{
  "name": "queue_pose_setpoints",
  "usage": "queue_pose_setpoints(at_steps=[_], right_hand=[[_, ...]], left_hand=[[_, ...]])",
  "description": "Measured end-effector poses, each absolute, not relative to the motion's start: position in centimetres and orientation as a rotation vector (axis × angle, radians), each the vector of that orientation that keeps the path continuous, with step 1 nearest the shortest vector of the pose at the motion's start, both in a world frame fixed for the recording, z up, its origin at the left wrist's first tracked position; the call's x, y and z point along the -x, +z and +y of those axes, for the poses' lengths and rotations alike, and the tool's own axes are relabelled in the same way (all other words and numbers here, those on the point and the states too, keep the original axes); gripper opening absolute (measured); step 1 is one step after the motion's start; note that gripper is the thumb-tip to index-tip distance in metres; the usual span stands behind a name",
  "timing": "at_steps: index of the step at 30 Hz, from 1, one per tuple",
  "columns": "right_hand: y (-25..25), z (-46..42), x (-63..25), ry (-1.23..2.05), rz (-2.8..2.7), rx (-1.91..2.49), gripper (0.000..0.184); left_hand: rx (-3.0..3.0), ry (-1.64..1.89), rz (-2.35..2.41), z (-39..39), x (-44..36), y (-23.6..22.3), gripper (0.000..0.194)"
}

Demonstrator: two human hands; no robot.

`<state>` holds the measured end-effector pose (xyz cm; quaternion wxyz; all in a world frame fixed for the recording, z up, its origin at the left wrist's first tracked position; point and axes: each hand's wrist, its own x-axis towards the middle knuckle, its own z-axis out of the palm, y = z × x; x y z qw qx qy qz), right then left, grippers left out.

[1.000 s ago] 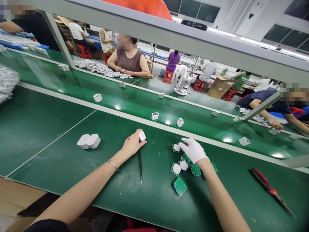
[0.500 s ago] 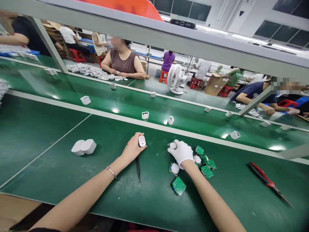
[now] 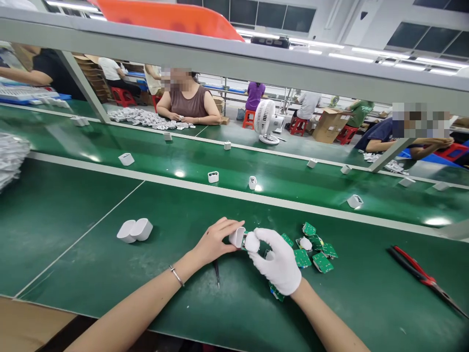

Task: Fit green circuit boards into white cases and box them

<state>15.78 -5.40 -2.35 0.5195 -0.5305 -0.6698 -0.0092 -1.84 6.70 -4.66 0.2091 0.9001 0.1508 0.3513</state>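
My bare left hand (image 3: 214, 242) pinches a small white plastic shell (image 3: 237, 236), its open end turned to the right. My right hand (image 3: 278, 261), in a white glove, grips a green circuit board with a white round end piece (image 3: 251, 241) and holds it at the shell's mouth. The two hands meet just above the green mat. Black tweezers (image 3: 217, 272) lie on the mat under my left hand. A loose heap of green circuit boards (image 3: 315, 249) lies just right of my gloved hand.
Two empty white shells (image 3: 134, 230) sit together on the mat at left. Red-handled pliers (image 3: 421, 277) lie at far right. Several white shells (image 3: 213, 177) ride the conveyor belt beyond. Other people work across the line; a white fan (image 3: 266, 121) stands behind.
My right hand lifted a board off the heap and came left. My left hand carried the shell right to meet it, and the shell now lies tilted sideways toward the board.
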Motion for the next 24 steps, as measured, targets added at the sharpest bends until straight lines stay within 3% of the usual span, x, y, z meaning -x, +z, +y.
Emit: queue_pose_setpoints(at_steps=[5,16,21,24], right_hand=[[-3.6,-5.1,-15.6,-0.062,-1.600,1.195,0.041],[-3.1,-5.1,-15.5,-0.120,-1.535,1.229,0.035],[-2.9,-5.2,-15.7,-0.125,-1.518,1.282,0.034],[-2.8,-5.3,-15.6,-0.123,-1.529,1.278,0.034]], left_hand=[[-2.574,1.055,0.258,6.7,2.0,-4.2,0.064],[-3.004,1.288,0.295,7.9,3.1,-2.9,0.031],[-3.021,1.147,0.314,7.9,3.4,-3.1,0.040],[-2.879,1.053,0.404,7.4,3.0,-3.4,0.057]])
